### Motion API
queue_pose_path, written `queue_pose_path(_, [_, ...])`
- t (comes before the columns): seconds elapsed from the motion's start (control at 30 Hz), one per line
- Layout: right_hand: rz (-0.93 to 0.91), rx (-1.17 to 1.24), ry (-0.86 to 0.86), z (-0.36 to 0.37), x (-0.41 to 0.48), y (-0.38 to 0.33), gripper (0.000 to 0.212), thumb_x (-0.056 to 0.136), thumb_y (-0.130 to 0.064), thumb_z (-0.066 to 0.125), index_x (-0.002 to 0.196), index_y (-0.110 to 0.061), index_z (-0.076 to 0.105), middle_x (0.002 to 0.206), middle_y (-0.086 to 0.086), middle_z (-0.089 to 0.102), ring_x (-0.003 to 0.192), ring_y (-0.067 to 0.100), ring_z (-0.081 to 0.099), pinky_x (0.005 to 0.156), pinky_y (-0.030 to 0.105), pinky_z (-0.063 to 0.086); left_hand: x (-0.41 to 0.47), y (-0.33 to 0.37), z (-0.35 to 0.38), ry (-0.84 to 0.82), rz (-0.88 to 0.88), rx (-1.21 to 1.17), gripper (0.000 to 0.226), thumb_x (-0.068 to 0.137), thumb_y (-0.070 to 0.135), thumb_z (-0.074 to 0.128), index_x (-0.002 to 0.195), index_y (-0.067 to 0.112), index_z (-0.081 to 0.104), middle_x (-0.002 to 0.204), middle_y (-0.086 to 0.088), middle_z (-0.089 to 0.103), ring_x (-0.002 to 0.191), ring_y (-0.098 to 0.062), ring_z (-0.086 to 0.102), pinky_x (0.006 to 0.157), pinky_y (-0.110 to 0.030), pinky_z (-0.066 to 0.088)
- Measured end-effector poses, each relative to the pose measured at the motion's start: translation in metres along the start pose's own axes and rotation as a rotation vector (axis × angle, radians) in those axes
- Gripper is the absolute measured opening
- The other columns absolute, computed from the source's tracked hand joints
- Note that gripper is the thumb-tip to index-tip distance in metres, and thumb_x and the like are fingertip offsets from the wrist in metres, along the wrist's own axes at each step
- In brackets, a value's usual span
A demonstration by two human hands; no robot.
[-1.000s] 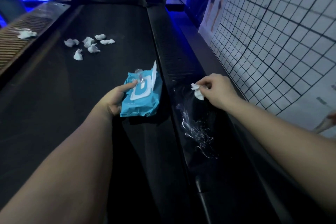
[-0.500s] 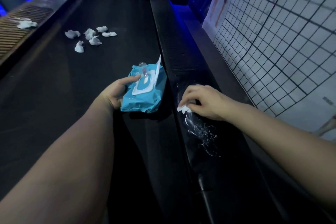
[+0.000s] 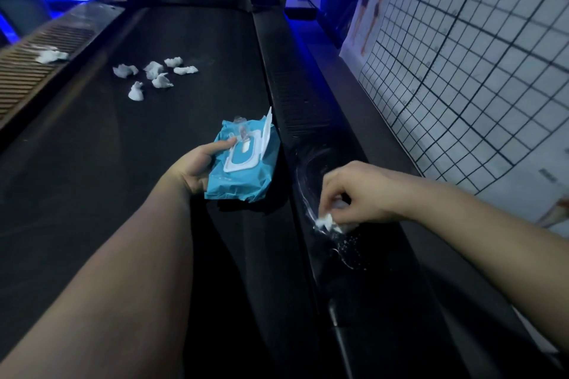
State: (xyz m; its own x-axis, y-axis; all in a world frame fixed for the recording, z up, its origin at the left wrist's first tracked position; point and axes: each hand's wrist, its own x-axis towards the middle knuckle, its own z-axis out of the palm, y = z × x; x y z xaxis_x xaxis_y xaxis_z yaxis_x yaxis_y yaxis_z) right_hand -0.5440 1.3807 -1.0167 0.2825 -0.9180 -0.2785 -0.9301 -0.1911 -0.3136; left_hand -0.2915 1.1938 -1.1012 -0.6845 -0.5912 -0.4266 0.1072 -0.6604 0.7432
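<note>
Lower right of the frame, my right hand has its fingers pinched on a small crumpled white wipe, touching the wet glossy black side rail. Mid-frame, my left hand grips the blue plastic wipes pack, lid flipped up. Upper left, scrunched white used wipes sit on the black treadmill belt.

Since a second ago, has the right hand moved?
Yes: the right hand, pinching a wipe, slid nearer the camera along the treadmill's side rail, away from its ribbed strip.
</note>
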Motion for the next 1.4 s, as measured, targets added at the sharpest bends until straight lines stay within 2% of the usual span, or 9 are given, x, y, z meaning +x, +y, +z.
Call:
queue_pose_path(0.17, [0.049,0.133,0.374,0.011,0.021,0.01,0.021,0.089,-0.019,0.065,0.103,-0.028,0.078,0.095,-0.011,0.063,0.086,0.004,0.059,0.079,0.023,0.049,0.0,0.002,0.001,-0.01,0.007,-0.019,0.08,0.016,0.019,0.111,0.088,0.0,0.084,0.098,-0.018,0.08,0.08,-0.029,0.081,0.06,-0.038,0.065])
queue_pose_path(0.33, [-0.036,0.11,0.228,0.027,0.023,0.008,0.024,0.091,-0.015,0.069,0.109,-0.027,0.079,0.098,-0.015,0.061,0.083,-0.003,0.057,0.08,0.014,0.044,-0.001,0.001,0.003,-0.019,0.007,-0.026,0.076,0.019,0.019,0.111,0.088,-0.001,0.084,0.097,-0.018,0.08,0.079,-0.029,0.081,0.06,-0.039,0.065])
queue_pose_path(0.43, [-0.062,0.185,0.107,0.018,0.011,0.007,0.028,0.086,-0.01,0.072,0.101,-0.032,0.081,0.095,-0.014,0.065,0.085,0.001,0.061,0.076,0.01,0.043,-0.002,0.0,0.004,0.043,0.008,0.006,0.04,0.059,0.025,0.099,0.086,0.0,0.084,0.096,-0.017,0.08,0.078,-0.028,0.081,0.06,-0.038,0.065])
queue_pose_path(0.53, [-0.03,0.209,0.01,0.013,0.001,0.004,0.03,0.083,-0.008,0.074,0.091,-0.036,0.082,0.097,-0.016,0.066,0.086,0.0,0.061,0.074,0.013,0.046,-0.001,-0.002,0.003,0.096,0.033,0.021,0.036,0.065,0.027,0.096,0.086,0.001,0.085,0.096,-0.017,0.08,0.079,-0.028,0.081,0.061,-0.038,0.065])
queue_pose_path(0.7, [0.039,0.103,-0.115,0.002,-0.012,0.0,0.026,0.083,-0.011,0.072,0.086,-0.035,0.081,0.097,-0.018,0.062,0.08,-0.007,0.056,0.068,0.014,0.044,-0.005,-0.005,0.011,0.21,0.046,0.018,0.035,0.108,0.026,0.053,0.095,0.003,0.078,0.09,-0.015,0.08,0.072,-0.026,0.08,0.056,-0.037,0.064])
queue_pose_path(0.9, [0.069,0.251,-0.061,-0.005,-0.029,0.003,0.016,0.079,-0.01,0.075,0.076,-0.025,0.076,0.091,-0.006,0.068,0.07,-0.002,0.063,0.066,0.016,0.047,-0.009,-0.003,0.018,0.236,0.043,0.121,0.032,0.108,0.031,0.055,0.104,0.005,0.074,0.088,-0.011,0.081,0.071,-0.022,0.08,0.055,-0.032,0.063])
queue_pose_path(1.07, [0.046,0.318,-0.219,-0.005,-0.04,-0.001,0.021,0.082,-0.01,0.073,0.082,-0.03,0.078,0.099,0.001,0.072,0.078,0.007,0.07,0.083,0.038,0.059,-0.009,-0.006,0.017,0.238,0.064,0.091,0.028,0.108,0.03,0.055,0.108,0.006,0.071,0.091,-0.01,0.081,0.075,-0.022,0.08,0.059,-0.034,0.064])
queue_pose_path(1.23, [-0.006,0.232,-0.2,0.011,-0.04,-0.011,0.027,0.081,-0.011,0.074,0.091,-0.035,0.081,0.098,-0.008,0.063,0.08,-0.003,0.059,0.068,0.014,0.046,-0.007,-0.007,0.017,0.268,0.071,0.084,0.036,0.107,0.028,0.057,0.092,0.006,0.081,0.093,-0.012,0.08,0.075,-0.024,0.08,0.056,-0.035,0.063])
queue_pose_path(1.4, [0.002,0.094,0.019,0.019,-0.029,-0.001,0.026,0.076,-0.01,0.078,0.09,-0.031,0.082,0.088,-0.01,0.057,0.076,-0.005,0.055,0.061,0.012,0.042,-0.007,-0.006,0.017,0.266,0.067,0.092,0.038,0.106,0.027,0.058,0.087,0.006,0.082,0.092,-0.012,0.081,0.074,-0.024,0.08,0.056,-0.035,0.063])
